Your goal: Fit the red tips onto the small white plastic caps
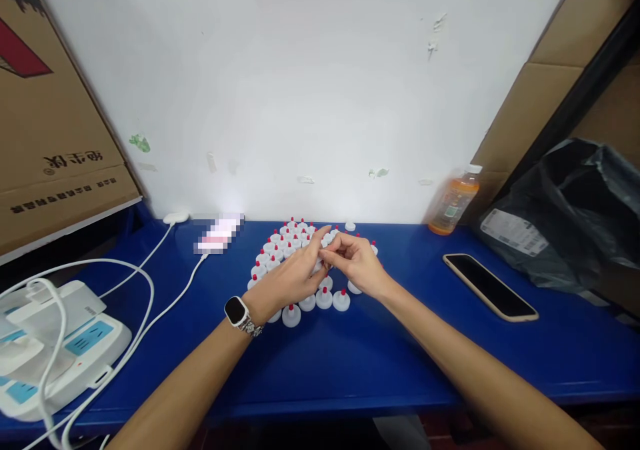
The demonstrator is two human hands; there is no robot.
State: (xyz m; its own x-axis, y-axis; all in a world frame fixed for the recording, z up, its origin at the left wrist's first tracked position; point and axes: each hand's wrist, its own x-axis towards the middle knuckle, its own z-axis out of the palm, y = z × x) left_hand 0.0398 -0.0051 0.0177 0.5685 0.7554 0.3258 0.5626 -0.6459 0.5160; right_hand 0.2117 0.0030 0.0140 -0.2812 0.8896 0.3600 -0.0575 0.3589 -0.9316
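Observation:
Many small white round caps with red tips (291, 315) stand upright in a cluster at the middle of the blue table. Over this cluster my left hand (293, 277), with a watch (236, 311) on its wrist, reaches in from the left, its fingers bent toward the other hand. My right hand (361, 263) is closed in a pinch, thumb against forefinger, and its fingertips meet those of the left. Whatever lies between the fingertips is too small and too covered to name. Several caps are hidden behind and under both hands.
A phone (490, 287) lies on the right of the blue table (320, 377). Behind it are an orange drink bottle (454, 200) and a dark plastic bag (565, 197). At left sit a white power strip (95, 343) with cables and a cardboard box (60, 123). A white wall (320, 90) rises behind.

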